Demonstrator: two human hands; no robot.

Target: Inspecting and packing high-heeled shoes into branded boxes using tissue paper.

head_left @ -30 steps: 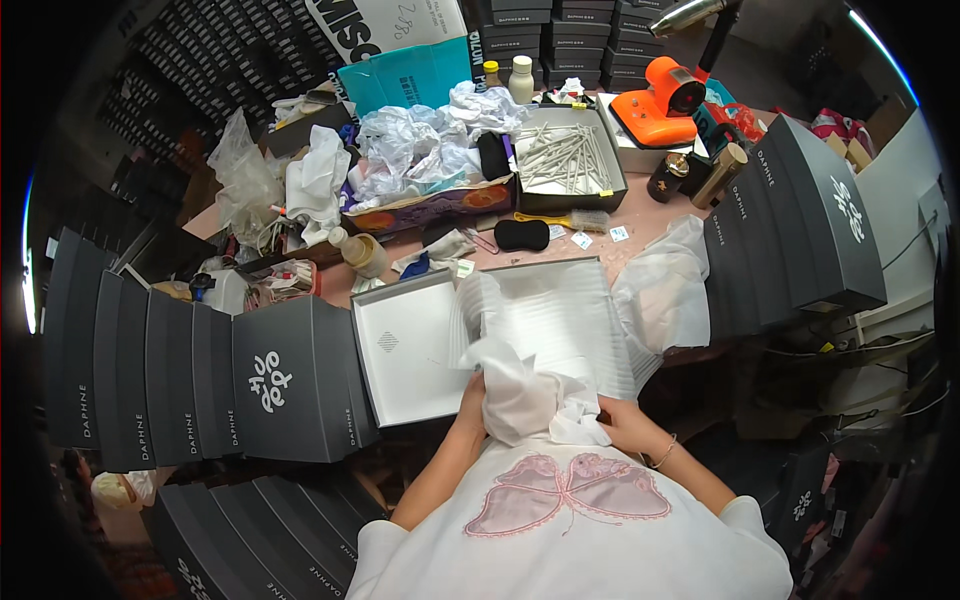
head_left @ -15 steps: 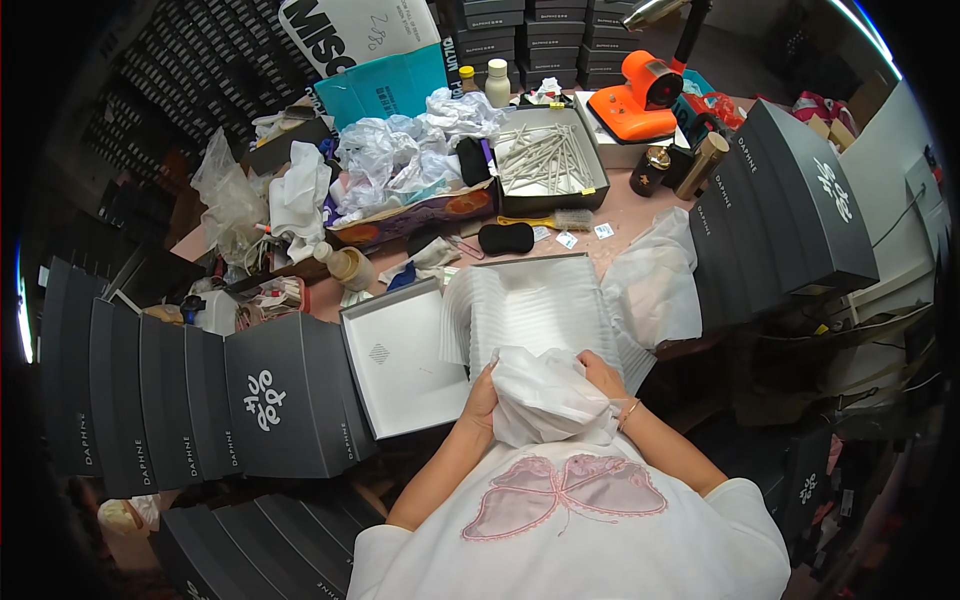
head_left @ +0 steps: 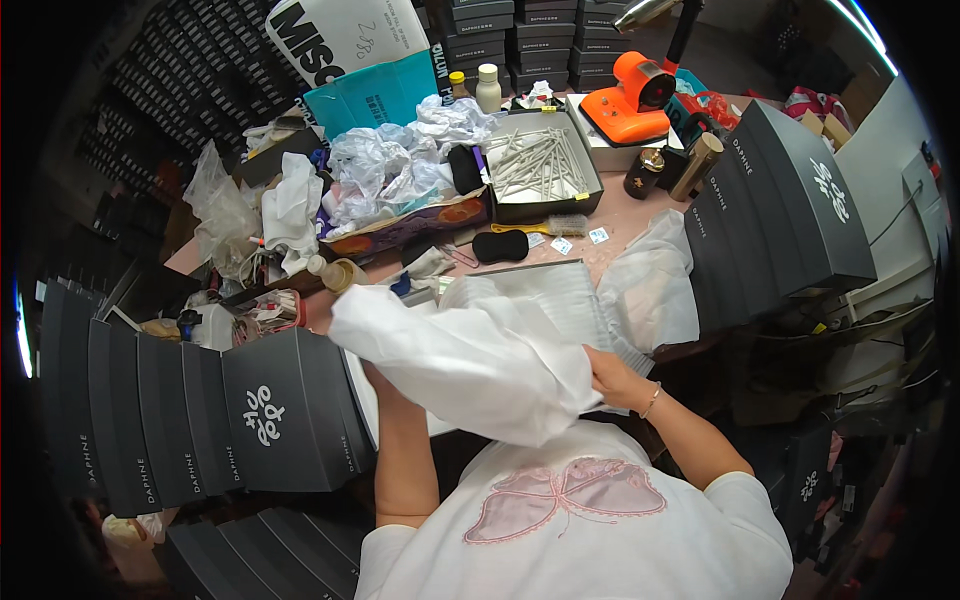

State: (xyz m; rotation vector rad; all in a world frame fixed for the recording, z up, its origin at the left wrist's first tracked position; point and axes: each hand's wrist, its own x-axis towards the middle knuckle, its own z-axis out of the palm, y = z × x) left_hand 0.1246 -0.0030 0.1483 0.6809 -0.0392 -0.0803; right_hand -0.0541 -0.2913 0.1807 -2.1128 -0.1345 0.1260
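Stretched in front of my shirt is a soft white sheet or bag [head_left: 470,370], thin and creased; I cannot tell if it is cloth or paper. My right hand [head_left: 618,380] is closed on its right edge. At the other end, my left forearm [head_left: 403,450] runs up behind the white material. My left hand is hidden there, but that end is raised and pulled out to the left. Behind it stands an open shoe box [head_left: 560,285] lined with ribbed white foam wrap. The white box lid [head_left: 360,390] to its left is mostly covered.
Dark grey shoe boxes stand at left [head_left: 290,400] and right [head_left: 790,220]. White tissue [head_left: 650,280] lies beside the right stack. Farther back are a box of white sticks [head_left: 540,165], a carton of crumpled paper [head_left: 400,235], an orange device [head_left: 630,100], a brush [head_left: 567,226] and a black sponge [head_left: 502,246].
The white material was bunched between both hands over the box's near edge. Now it is spread wide, its left end raised up and left, covering much of the lid and box.
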